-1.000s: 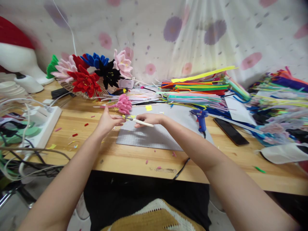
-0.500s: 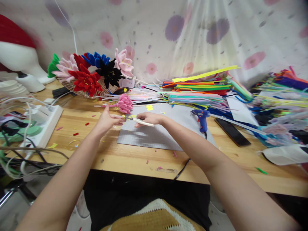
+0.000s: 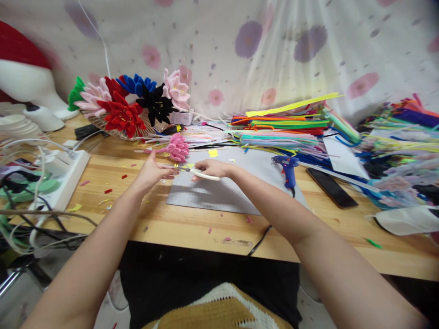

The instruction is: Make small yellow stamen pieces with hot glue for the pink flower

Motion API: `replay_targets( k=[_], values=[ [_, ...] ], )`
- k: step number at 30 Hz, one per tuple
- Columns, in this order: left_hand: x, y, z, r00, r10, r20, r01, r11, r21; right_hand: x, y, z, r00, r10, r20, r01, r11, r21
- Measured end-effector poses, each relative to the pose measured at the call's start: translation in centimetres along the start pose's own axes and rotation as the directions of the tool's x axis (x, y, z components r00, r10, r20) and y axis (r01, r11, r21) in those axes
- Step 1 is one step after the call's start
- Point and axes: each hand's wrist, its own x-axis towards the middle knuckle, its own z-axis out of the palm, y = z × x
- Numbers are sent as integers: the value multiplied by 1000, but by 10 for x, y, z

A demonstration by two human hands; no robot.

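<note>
My left hand [image 3: 151, 173] is closed at the fingertips on a small yellow-tipped piece [image 3: 176, 166], too small to make out fully. In my right hand [image 3: 212, 169] are white-handled pliers [image 3: 206, 175], their metal jaws pointing left at that yellow piece. Whether the jaws touch it, I cannot tell. Just beyond the fingers lies a pink fuzzy flower [image 3: 177, 147], its stem running left behind my left hand. Under my right hand is a grey board [image 3: 219, 194], with a yellow scrap [image 3: 213, 153] near its back edge.
A blue glue gun [image 3: 288, 171] and a phone [image 3: 332, 188] lie to the right. Bundles of pipe cleaners [image 3: 284, 132] line the back. Finished fuzzy flowers [image 3: 125, 114] stand back left, near a power strip [image 3: 65, 183] with cables. Small scraps dot the wooden table [image 3: 154, 224].
The yellow-tipped piece at my left fingertips has turned slightly. Both hands, the pliers and the pink flower stay in nearly the same place.
</note>
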Motion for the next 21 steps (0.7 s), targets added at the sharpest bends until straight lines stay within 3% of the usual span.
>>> replay_targets(
  k=[18, 21],
  values=[
    [-8, 13, -19, 999, -31, 17, 31, 999, 37, 14, -7, 3, 998, -55, -28, 55, 998, 16],
    [-9, 15, -20, 999, -35, -14, 34, 999, -34, 17, -4, 4, 996, -65, -59, 66, 998, 9]
  ],
)
